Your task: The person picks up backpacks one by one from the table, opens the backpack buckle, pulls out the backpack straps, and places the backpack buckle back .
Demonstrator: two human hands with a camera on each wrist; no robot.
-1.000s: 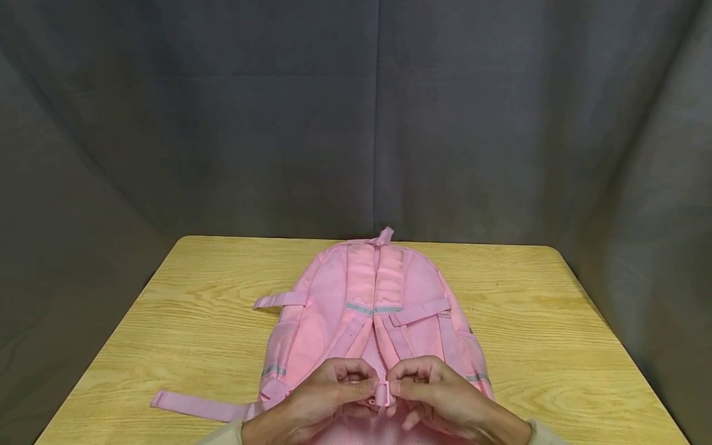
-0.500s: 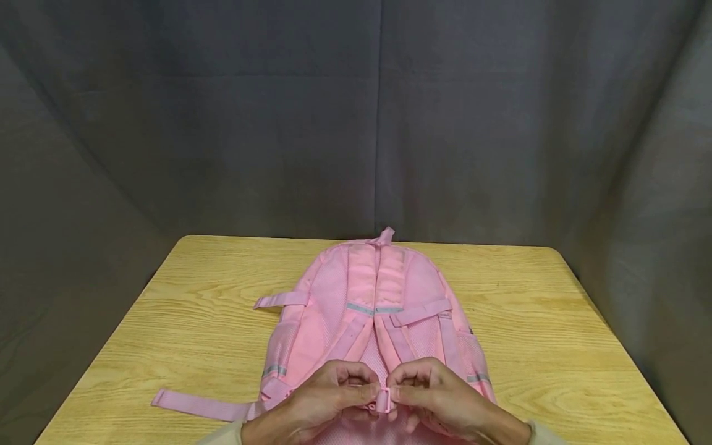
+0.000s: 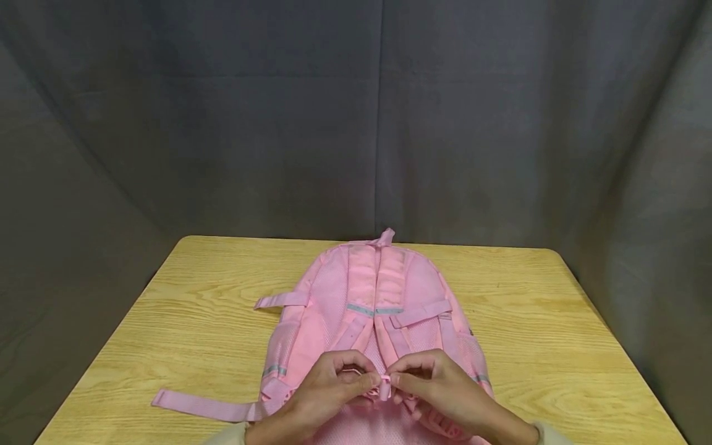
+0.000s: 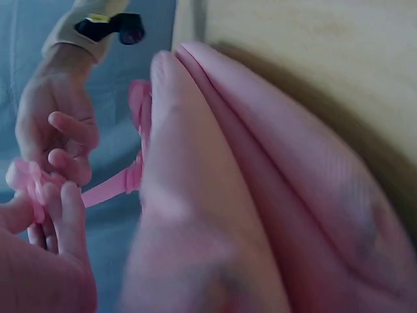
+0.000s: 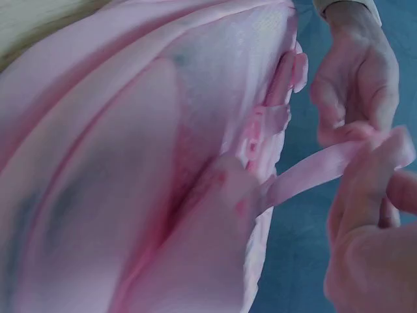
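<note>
A pink backpack (image 3: 330, 290) lies with its padded shoulder straps facing up. Over its lower part, my left hand (image 3: 325, 392) and right hand (image 3: 439, 389) meet at a small pink plastic buckle (image 3: 385, 388) threaded with webbing. The left thumb and fingers pinch the buckle's left side, while the right thumb and index finger pinch its right side. From the backpack's bottom end a pink webbing strap (image 5: 309, 173) runs up to the fingers. In the left wrist view the buckle (image 4: 29, 176) is partly covered by fingertips.
The wooden table (image 3: 528, 321) carries the backpack, whose lower end reaches the near side. One loose strap (image 3: 200, 405) stretches left across the tabletop, and a shorter strap end (image 3: 280, 300) sticks out above it. Dark grey curtains (image 3: 267, 136) enclose the back and sides.
Both hands have risen slightly and tilted the buckle, so it now appears narrower and more edge-on. The pinch on it continues; the backpack stays in place.
</note>
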